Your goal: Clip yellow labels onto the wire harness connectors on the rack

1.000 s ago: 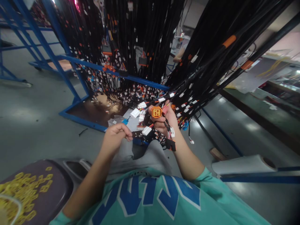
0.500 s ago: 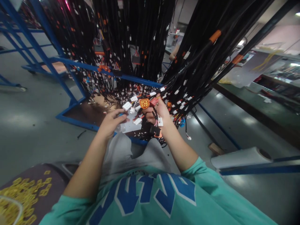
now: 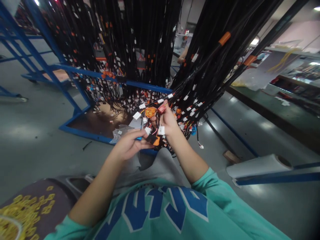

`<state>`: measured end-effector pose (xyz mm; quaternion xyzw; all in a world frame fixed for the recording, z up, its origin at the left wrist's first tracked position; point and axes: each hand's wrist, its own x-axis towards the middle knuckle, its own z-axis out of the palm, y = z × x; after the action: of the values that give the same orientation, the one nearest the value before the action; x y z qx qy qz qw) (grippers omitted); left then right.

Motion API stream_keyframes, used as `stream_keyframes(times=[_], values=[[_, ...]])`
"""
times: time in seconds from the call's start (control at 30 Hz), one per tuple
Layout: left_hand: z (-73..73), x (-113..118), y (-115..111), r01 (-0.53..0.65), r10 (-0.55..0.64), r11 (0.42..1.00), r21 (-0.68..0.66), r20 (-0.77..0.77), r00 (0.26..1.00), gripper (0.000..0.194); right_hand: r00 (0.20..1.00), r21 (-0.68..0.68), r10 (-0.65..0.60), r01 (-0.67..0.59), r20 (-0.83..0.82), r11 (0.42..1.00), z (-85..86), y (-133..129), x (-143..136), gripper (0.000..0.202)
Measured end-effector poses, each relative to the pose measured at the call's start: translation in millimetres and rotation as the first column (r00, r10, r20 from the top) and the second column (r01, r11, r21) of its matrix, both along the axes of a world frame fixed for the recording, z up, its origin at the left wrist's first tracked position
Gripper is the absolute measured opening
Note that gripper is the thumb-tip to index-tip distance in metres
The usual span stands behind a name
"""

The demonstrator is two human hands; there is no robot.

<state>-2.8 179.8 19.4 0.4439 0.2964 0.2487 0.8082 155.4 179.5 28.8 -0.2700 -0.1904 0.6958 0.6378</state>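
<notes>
My right hand (image 3: 170, 124) is closed round a branch of the wire harness. A red connector (image 3: 162, 108) sticks up at its thumb, and an orange connector (image 3: 150, 112) faces me just left of the fingers. Lower down, my left hand (image 3: 131, 144) pinches a black connector with an orange end (image 3: 153, 138) between thumb and fingers. Beside that thumb is a small white connector (image 3: 148, 130). White labels, one of them a white tag (image 3: 136, 115), hang from the wires around both hands. The fingertips of my right hand are partly hidden behind the wires.
Dense black harnesses (image 3: 155, 40) hang from a blue rack (image 3: 147, 86). A clear plastic bag (image 3: 120, 132) lies on the rack's base. Yellow pieces (image 3: 25, 210) cover a round stool (image 3: 58, 191) at lower left. A white roll (image 3: 260, 166) rests at right, near a green-topped bench (image 3: 275, 110).
My left hand has moved right and down and taken hold of the black and orange connector. My right hand still holds the harness; the orange connector has turned slightly.
</notes>
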Motion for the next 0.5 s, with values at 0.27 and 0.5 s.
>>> stream_keyframes(times=[0.27, 0.5], values=[[-3.2, 11, 1, 0.2, -0.195, 0.972, -0.125, 0.054, 0.979, 0.017, 0.988, -0.009, -0.107, 0.108, 0.108, 0.994, -14.5, -4, -15, 0.036], [-9.1, 14, 3, 0.187, -0.187, 0.982, 0.002, 0.01, 0.982, 0.026, 0.952, 0.199, -0.235, 0.196, 0.196, 0.96, -34.6, -6, -15, 0.023]])
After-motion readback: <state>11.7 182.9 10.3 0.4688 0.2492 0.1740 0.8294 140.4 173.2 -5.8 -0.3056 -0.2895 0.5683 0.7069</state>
